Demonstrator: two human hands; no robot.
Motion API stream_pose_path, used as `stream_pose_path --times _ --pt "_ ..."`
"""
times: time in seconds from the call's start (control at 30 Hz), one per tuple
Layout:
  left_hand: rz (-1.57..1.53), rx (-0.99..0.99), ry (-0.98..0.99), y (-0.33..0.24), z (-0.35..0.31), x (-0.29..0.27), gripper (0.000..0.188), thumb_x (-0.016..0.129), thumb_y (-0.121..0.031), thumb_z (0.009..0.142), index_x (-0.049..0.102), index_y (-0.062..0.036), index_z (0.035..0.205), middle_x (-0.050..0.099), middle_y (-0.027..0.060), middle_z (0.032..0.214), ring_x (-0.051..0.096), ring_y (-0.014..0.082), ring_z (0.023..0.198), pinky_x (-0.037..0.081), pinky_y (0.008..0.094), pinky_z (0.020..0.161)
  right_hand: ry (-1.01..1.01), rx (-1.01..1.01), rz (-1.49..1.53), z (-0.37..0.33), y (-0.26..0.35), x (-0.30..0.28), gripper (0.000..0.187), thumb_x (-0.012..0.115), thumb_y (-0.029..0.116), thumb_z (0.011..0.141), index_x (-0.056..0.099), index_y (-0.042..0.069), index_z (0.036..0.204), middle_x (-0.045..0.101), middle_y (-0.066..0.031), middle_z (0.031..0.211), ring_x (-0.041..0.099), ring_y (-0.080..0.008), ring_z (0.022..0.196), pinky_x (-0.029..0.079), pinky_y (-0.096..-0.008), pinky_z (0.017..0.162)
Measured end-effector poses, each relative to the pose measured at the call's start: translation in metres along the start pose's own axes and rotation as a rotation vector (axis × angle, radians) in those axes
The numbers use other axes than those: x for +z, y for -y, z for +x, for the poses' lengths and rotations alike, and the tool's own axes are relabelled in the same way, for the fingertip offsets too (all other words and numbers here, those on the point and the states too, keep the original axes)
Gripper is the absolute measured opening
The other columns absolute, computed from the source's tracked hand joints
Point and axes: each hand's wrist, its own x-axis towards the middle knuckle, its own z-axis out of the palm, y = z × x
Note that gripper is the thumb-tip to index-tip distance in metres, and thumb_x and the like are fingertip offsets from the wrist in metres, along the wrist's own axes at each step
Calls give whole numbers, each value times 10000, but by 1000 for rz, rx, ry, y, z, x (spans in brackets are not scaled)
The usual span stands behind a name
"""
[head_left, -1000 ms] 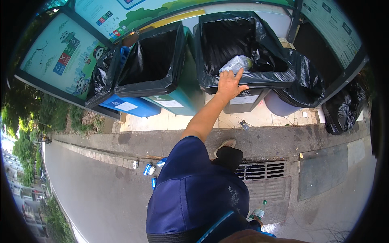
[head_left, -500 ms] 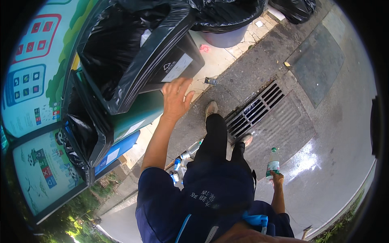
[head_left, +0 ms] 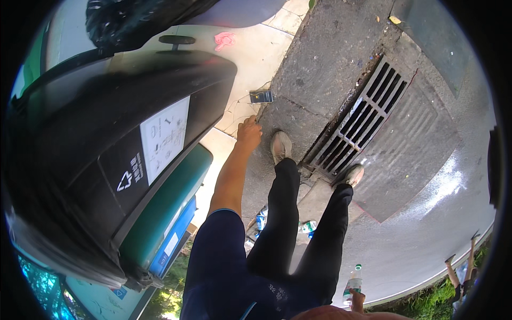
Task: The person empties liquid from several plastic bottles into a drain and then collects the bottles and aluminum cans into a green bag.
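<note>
Grey road [head_left: 405, 256] below. Grip clear plastic green-capped bottle [head_left: 354, 280] snugly, right hand [head_left: 357, 300] wrapped round lower half. Left hand [head_left: 249, 133] near flat black box [head_left: 261, 96]: fingers loosely curled, cannot tell if holding anything.

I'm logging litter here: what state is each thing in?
Bottle: green cap on, held in right hand
Left hand: fingers bent, grip unclear
Pink scrap: crumpled, on pale tiles
Dark rectangular item: lying down
Drain grate: set in the ground
</note>
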Motion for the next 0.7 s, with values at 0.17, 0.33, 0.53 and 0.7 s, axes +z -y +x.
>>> stream_pose_path --times 0.17,0.33,0.53,0.7 --pt "188 -17 59 31 74 23 170 654 -203 753 706 -131 897 322 164 1403 289 300 1296 323 429 965 127 33 -2 24 -2 30 382 756 126 625 618 -67 924 644 -149 796 636 -237 655 536 -407 536" --pt "354 -44 129 29 137 38 201 654 -269 754 720 -173 918 222 153 1466 170 313 1357 245 434 1028 138 99 -28 36 16 48 377 763 123 613 623 -65 908 646 -149 784 634 -230 634 536 -384 523" --pt "268 -52 65 13 137 56 256 742 -268 680 720 -139 900 355 105 1366 234 276 1317 201 442 1042 151 108 -14 50 30 58 372 772 120 598 629 -63 889 648 -149 771 631 -222 609 536 -357 509" --pt "159 141 -110 13 110 80 117 664 -154 705 708 -93 795 533 100 1045 466 256 1075 311 447 893 181 54 13 57 31 59 368 778 118 586 633 -62 873 650 -149 759 629 -214 588 535 -334 497"
